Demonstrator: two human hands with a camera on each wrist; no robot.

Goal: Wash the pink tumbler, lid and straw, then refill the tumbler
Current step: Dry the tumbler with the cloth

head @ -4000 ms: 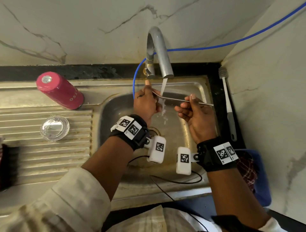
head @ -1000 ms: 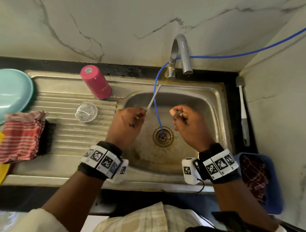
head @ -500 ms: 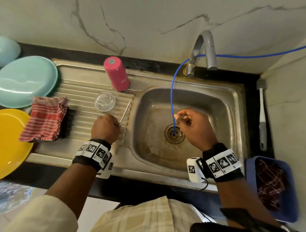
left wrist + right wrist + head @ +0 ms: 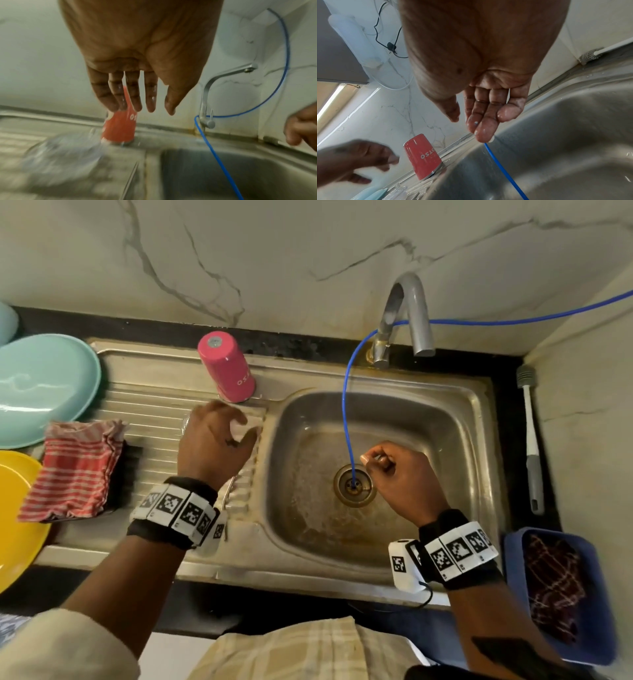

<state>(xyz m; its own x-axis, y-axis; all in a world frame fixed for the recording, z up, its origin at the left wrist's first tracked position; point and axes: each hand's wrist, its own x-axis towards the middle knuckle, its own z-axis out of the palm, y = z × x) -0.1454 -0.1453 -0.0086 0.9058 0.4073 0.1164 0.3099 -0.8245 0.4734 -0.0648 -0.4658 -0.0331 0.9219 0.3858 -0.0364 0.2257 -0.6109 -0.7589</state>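
— Well, how far along?
— Looks washed through. Note the pink tumbler (image 4: 227, 368) standing mouth-down just left of the sink (image 4: 448, 419), with the lid (image 4: 63, 155) and straw (image 4: 131, 174) lying beside it on the drainer.
— And the grips?
— Left grip (image 4: 214, 440) spread, hovering over the lid, pinching nothing. Right grip (image 4: 400, 474) loose over the sink's drain, holding nothing either.
— Left to do?
— Seemingly only turning the tumbler upright, refilling it, and fitting lid and straw.
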